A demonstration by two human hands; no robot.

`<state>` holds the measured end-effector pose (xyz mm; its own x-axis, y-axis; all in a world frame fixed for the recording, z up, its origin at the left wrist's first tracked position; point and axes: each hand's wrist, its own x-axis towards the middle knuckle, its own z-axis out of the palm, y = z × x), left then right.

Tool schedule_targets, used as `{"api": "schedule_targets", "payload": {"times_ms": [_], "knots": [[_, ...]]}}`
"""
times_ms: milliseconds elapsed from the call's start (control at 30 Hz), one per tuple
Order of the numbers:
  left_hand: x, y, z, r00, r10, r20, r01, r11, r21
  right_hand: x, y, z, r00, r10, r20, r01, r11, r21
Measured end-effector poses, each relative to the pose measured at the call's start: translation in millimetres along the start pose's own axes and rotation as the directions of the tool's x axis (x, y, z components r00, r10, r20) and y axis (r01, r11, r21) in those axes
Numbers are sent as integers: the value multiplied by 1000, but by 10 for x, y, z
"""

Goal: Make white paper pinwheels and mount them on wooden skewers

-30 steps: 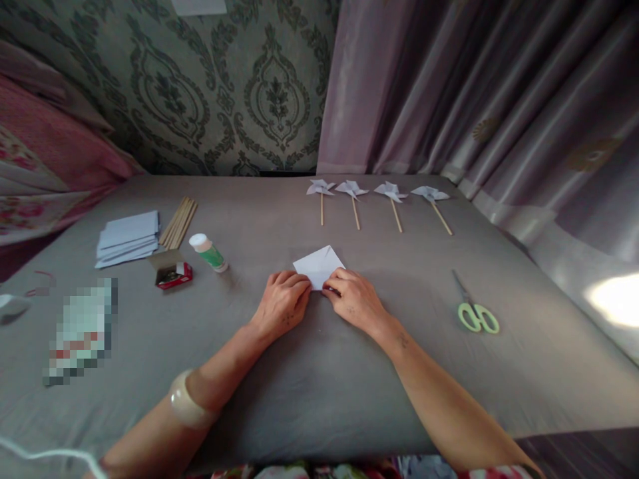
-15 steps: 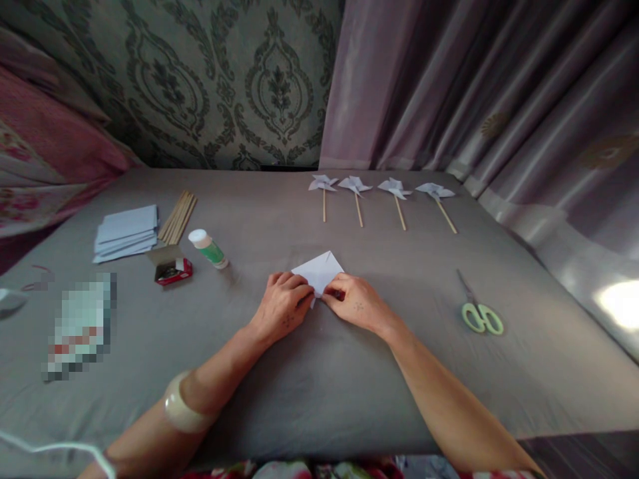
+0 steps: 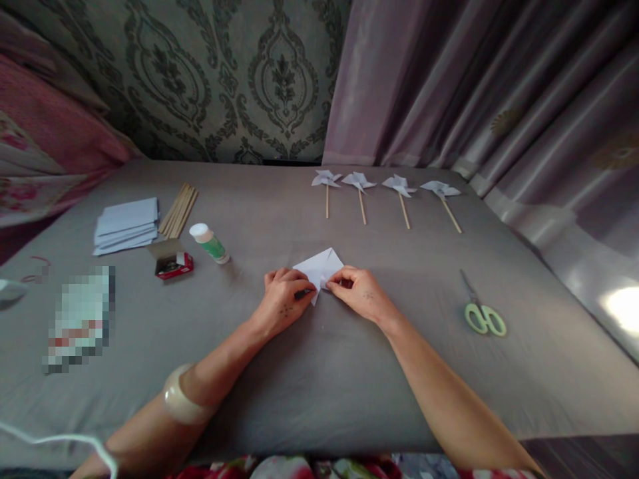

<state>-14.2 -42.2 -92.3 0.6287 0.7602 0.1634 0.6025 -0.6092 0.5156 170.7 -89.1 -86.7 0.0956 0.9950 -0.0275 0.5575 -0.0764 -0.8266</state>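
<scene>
A white paper square, slit near its far corner, lies in front of me with its near part folded and a small point sticking out toward me. My left hand grips its near left side, thumb and fingers pinched together. Opposite it, my right hand pinches a raised flap on the right side between thumb and forefinger. Fingertips hide part of the folds. Beyond the paper, several white paper pinwheels on wooden sticks lie in a row.
At the left are a stack of paper, wooden sticks, a small red box with its lid up, and a glue stick. Green-handled scissors lie at the right. A white cable crosses the near left.
My right hand has shifted slightly right and up, lifting a flap of the paper. The left hand has moved a little left. The whole view has shifted slightly.
</scene>
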Motion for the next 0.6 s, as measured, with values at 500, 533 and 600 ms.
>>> {"api": "schedule_targets", "payload": {"times_ms": [500, 533, 600], "knots": [[-48, 21, 35, 979, 188, -80, -168, 962, 215, 22, 98, 150, 974, -131, -183, 99, 980, -174], [-48, 24, 35, 979, 188, -81, -167, 963, 214, 26, 101, 156, 973, -136, -186, 101, 978, -182], [-48, 29, 35, 979, 188, -85, -167, 964, 209, 34, 109, 168, 971, -143, -194, 105, 976, -191]]}}
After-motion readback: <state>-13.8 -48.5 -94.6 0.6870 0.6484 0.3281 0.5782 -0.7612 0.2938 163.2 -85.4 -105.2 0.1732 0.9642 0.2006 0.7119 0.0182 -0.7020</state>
